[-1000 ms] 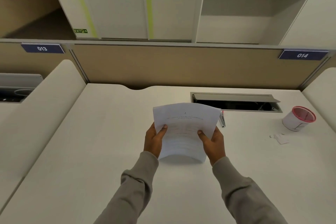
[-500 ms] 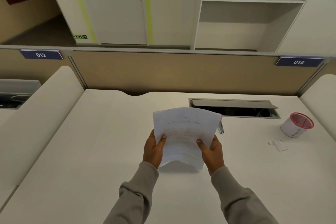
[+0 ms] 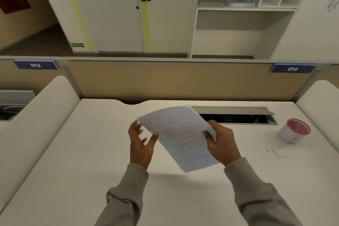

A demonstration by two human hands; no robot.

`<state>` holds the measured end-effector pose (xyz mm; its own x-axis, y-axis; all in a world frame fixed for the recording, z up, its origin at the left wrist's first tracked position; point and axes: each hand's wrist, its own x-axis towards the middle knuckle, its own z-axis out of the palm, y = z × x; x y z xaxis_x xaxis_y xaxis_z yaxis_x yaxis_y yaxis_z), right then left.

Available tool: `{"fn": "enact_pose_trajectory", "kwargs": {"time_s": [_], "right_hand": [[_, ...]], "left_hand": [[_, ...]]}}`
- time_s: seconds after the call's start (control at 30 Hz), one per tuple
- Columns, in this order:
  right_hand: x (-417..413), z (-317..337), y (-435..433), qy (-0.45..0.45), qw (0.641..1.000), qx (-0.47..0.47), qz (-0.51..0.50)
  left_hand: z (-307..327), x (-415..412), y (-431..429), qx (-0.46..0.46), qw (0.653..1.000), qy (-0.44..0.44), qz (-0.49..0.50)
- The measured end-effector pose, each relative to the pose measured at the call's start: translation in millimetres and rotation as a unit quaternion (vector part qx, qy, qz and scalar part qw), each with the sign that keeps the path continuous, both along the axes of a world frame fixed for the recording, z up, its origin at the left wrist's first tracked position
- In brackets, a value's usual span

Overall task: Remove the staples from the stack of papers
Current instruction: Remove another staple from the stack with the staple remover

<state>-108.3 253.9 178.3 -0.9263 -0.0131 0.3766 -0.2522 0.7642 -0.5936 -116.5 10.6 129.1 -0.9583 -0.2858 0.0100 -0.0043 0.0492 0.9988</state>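
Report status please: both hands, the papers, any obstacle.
Right hand grips stack of papers, held tilted above the desk. Left hand open, blurred, at the stack's left edge. Nothing in the way; staples not visible.

The white worktop (image 3: 82,152) carries a red-rimmed cup (image 3: 294,131) at far right. Paper scraps (image 3: 278,152) lie near it, toward the front.

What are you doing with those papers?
A person at a white desk is holding a stack of papers up in the air. The right hand grips its edge with the thumb on top. The left hand is open beside the other edge, fingers spread and blurry, and only its thumb seems to touch. The staples are too small to see. A pink-rimmed cup and small white scraps lie off to the right.
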Motion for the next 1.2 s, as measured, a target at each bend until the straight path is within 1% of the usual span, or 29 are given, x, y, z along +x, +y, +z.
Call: {"fn": "enact_pose_trajectory", "kwargs": {"time_s": [0.07, 0.1, 0.17, 0.2, 0.27, 0.33, 0.43, 0.53, 0.6, 0.63, 0.67, 0.73, 0.77, 0.8, 0.83, 0.87, 0.9, 0.97, 1.07, 1.2], "right_hand": [[-1.6, 10.3, 3.0, -0.006, 0.999, 0.049, 0.010], [-1.9, 13.8, 3.9, -0.011, 0.997, 0.073, 0.014], [-1.6, 18.8, 2.2, -0.015, 0.992, 0.123, 0.023], [-0.6, 20.8, -1.2, -0.014, 0.989, 0.142, 0.029], [1.3, 22.8, -7.7, -0.005, 0.984, 0.171, 0.046], [1.0, 21.2, -11.3, 0.003, 0.977, 0.203, 0.060], [0.3, 18.6, -8.3, 0.017, 0.974, 0.216, 0.064], [-0.6, 19.4, 10.2, 0.031, 0.976, 0.213, 0.031], [-1.2, 17.8, 34.3, 0.005, 0.986, 0.168, 0.010], [-1.0, 16.7, 47.5, -0.029, 0.993, 0.118, 0.009], [-0.7, 15.3, 60.5, -0.064, 0.997, 0.051, 0.011], [-1.2, 8.8, 79.5, -0.121, 0.988, -0.094, 0.016], [-1.3, 3.4, 84.5, -0.139, 0.974, -0.176, 0.025], [-1.4, -3.7, 87.3, -0.154, 0.950, -0.268, 0.033], [-2.1, -14.0, 88.7, -0.167, 0.920, -0.352, 0.040], [-2.5, -25.0, 88.3, -0.180, 0.893, -0.410, 0.045], [-2.1, -35.0, 86.0, -0.192, 0.877, -0.438, 0.050], [-0.1, -51.6, 78.7, -0.214, 0.870, -0.442, 0.049], [0.5, -72.7, 66.3, -0.236, 0.876, -0.419, 0.014], [-0.1, -89.6, 47.3, -0.204, 0.899, -0.381, -0.065]], "left_hand": [[10.2, 0.3, -5.3, -0.125, 0.991, 0.049, 0.002], [16.3, 0.2, -7.5, -0.182, 0.979, 0.090, -0.013], [28.7, -1.8, -9.5, -0.259, 0.949, 0.167, -0.062], [32.2, -4.1, -9.7, -0.279, 0.939, 0.182, -0.087], [34.3, -9.1, -10.0, -0.284, 0.932, 0.176, -0.140], [31.2, -11.8, -10.6, -0.254, 0.938, 0.158, -0.173], [23.1, -8.0, -11.6, -0.219, 0.949, 0.147, -0.172], [13.0, -3.5, -14.3, -0.194, 0.961, 0.120, -0.159], [5.5, -3.5, -18.7, -0.182, 0.967, 0.104, -0.147], [2.7, -3.9, -21.7, -0.175, 0.969, 0.096, -0.143], [0.9, -4.5, -24.2, -0.168, 0.971, 0.091, -0.140], [-2.5, -5.0, -29.3, -0.161, 0.974, 0.082, -0.137], [-3.8, -5.2, -31.2, -0.160, 0.975, 0.078, -0.134], [-5.3, -5.3, -32.9, -0.155, 0.977, 0.072, -0.129], [-7.2, -5.9, -34.0, -0.148, 0.979, 0.065, -0.126], [-9.6, -6.8, -34.7, -0.143, 0.980, 0.058, -0.122], [-11.8, -7.3, -34.7, -0.138, 0.982, 0.051, -0.119], [-17.1, -8.3, -33.0, -0.127, 0.985, 0.035, -0.112], [-26.8, -10.2, -30.0, -0.116, 0.987, 0.010, -0.108], [-41.1, -11.1, -25.5, -0.115, 0.989, -0.018, -0.094]]}}
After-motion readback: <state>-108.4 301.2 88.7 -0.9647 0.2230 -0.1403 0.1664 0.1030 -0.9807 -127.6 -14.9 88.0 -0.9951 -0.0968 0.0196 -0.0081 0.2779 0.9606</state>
